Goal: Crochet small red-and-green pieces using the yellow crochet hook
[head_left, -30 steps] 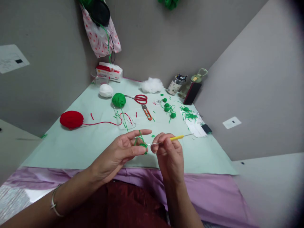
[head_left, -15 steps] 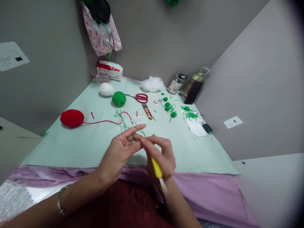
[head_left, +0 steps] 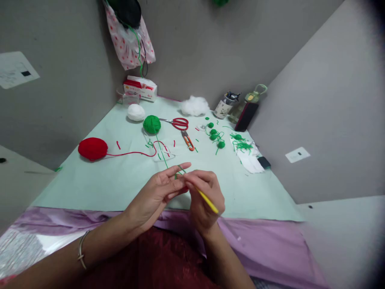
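Note:
My right hand [head_left: 210,186] is closed around a yellow-handled crochet hook [head_left: 208,201], whose pale rear end slants down toward my forearm. Thumb and fingertips of my left hand [head_left: 159,188] pinch close to the hook's tip, with green yarn [head_left: 164,155] looped over the raised index finger. That strand runs back to a green yarn ball [head_left: 152,125] on the table. Fingertips of both hands meet, so the hook's tip and any stitches there are hidden.
Beyond my hands lie a red yarn ball [head_left: 93,149], white yarn ball [head_left: 136,112], red-handled scissors [head_left: 180,123], orange thread snips [head_left: 188,141] and white stuffing [head_left: 195,106]. Several small green balls [head_left: 213,132] and a phone [head_left: 246,117] are to the right. Grey partitions [head_left: 192,52] enclose the table.
My right hand has turned the crochet hook, so its rear end now points further right. The green strand from the ball looks straighter, and both hands sit slightly further right.

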The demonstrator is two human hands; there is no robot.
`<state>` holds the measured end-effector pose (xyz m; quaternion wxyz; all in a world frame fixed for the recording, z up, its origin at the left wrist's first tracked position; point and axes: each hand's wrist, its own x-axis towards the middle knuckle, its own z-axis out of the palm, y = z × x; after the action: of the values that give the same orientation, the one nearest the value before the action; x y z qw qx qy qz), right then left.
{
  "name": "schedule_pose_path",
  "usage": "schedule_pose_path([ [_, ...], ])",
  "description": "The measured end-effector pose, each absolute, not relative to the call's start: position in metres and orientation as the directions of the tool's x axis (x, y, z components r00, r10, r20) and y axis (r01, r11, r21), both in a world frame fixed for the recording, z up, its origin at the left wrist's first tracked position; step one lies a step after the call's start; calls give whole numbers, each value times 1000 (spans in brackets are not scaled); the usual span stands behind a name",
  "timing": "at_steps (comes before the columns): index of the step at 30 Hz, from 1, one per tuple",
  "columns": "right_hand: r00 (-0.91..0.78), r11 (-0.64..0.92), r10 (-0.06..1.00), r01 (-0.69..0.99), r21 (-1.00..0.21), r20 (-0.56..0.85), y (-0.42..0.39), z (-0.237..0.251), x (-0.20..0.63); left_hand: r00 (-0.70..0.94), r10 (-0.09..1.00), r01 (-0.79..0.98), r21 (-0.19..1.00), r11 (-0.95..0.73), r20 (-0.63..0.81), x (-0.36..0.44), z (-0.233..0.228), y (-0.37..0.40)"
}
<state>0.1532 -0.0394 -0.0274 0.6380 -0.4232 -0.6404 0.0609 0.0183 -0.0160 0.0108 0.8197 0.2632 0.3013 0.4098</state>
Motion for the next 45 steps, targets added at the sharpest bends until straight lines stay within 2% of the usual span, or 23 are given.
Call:
schedule_pose_path([
  [4, 286, 572, 745, 189, -798, 602, -38, -19, 163, 489, 825, -510, 674, 534, -284, 10, 13, -11],
  [11, 335, 506, 834, -148, -850, 439, -37, -5, 170, 482, 840, -469, 736, 488, -250, 1, 11, -9],
  [13, 301, 501, 839, -107, -859, 453, -40, -6, 166, 422, 883, -438, 807, 396, -205, 4, 10, -13],
  [15, 261, 542, 790, 126, -831, 555, -43, -11, 160, 353, 922, -406, 862, 302, -157, 9, 10, -17],
  [17, 214, 600, 658, 431, -675, 722, -45, -17, 156, 352, 921, -416, 854, 312, -165, 13, 10, -19],
  [19, 193, 623, 551, 552, -554, 812, -46, -19, 156, 441, 866, -440, 784, 438, -236, 13, 12, -19],
  [20, 208, 626, 566, 521, -580, 798, -45, -19, 158, 488, 831, -447, 742, 499, -265, 12, 12, -17],
  [22, 295, 602, 661, 342, -722, 690, -43, -14, 163, 529, 797, -452, 699, 554, -290, 8, 13, -14],
  [24, 347, 567, 750, 104, -817, 564, -40, -7, 168, 492, 832, -464, 731, 500, -256, 5, 13, -12],
  [26, 315, 537, 806, -33, -843, 501, -37, -3, 169, 452, 869, -453, 788, 417, -200, 4, 13, -13],
  [28, 254, 518, 830, -22, -855, 496, -35, -3, 165, 430, 888, -436, 823, 363, -164, 6, 12, -14],
  [32, 202, 555, 789, 172, -814, 580, -38, -10, 156, 385, 907, -437, 832, 340, -169, 12, 10, -14],
  [35, 126, 625, 661, 454, -635, 740, -42, -15, 157, 380, 905, -470, 803, 367, -192, 13, 9, -10],
  [37, 79, 634, 608, 550, -544, 790, -43, -14, 161, 434, 868, -484, 751, 450, -241, 12, 9, -8],
  [38, 92, 637, 618, 524, -566, 781, -43, -12, 164, 465, 844, -480, 725, 493, -266, 11, 9, -7],
  [40, 222, 610, 688, 338, -717, 690, -40, -7, 169, 494, 821, -465, 712, 526, -285, 9, 10, -6],
  [42, 275, 567, 762, 152, -810, 586, -36, -3, 170, 430, 871, -461, 771, 440, -240, 10, 11, -8],
  [43, 259, 556, 778, 141, -819, 573, -35, -3, 168, 377, 905, -457, 810, 369, -199, 11, 11, -9],
  [45, 213, 575, 739, 296, -763, 639, -34, -6, 163, 301, 943, -454, 849, 272, -141, 14, 10, -11],
])
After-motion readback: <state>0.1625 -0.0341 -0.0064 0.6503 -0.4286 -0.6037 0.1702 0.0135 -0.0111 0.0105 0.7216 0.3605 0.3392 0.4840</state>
